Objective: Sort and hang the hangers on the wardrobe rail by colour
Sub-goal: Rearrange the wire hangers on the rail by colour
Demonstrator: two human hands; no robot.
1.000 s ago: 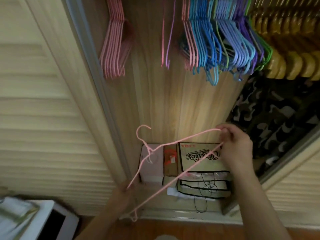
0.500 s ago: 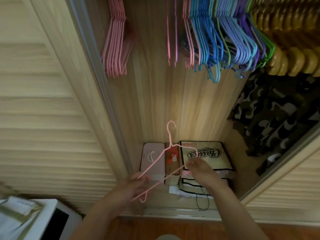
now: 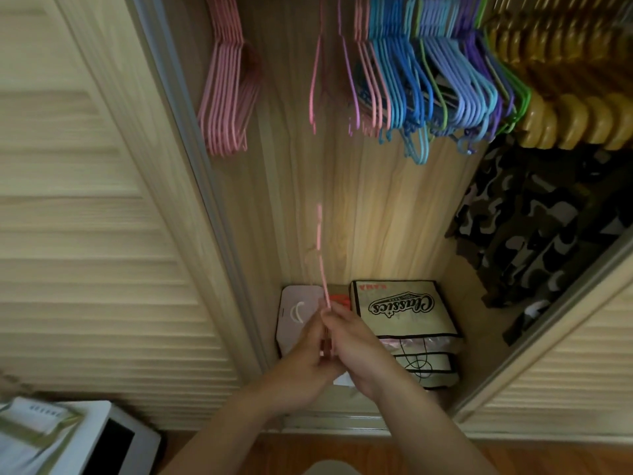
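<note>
The pink hanger (image 3: 321,255) stands almost edge-on to the viewer, a thin blurred line rising straight up from the hands toward the rail. Its long axis runs vertical here, hook end uppermost (the hook itself is too smeared to make out), and its lower part disappears between the 2 hands low in the wardrobe opening. Both hands meet on it: the left hand (image 3: 303,358) curls its fingers round the lower wire from the left, and the right hand (image 3: 352,347) closes on it from the right, fingertips pinching near where the wire emerges. Neither hand is clearly nearer the rail; they sit pressed together at the same height.

Everything the next lift turns on is straight overhead. The bunch of pink hangers (image 3: 226,94) hangs up and to the left of the grip, against the door frame, while 1 or 2 loose pink ones (image 3: 313,87) dangle almost directly above. Further right come the blue and purple hangers (image 3: 428,84), then a row of wooden hangers (image 3: 565,125). My guess is the hanger must travel up and slightly left to join its colour.

Below the hands sit a printed box (image 3: 400,313) and a pale pink case (image 3: 296,313) on the wardrobe floor, with a camouflage garment (image 3: 534,228) hanging at right.
</note>
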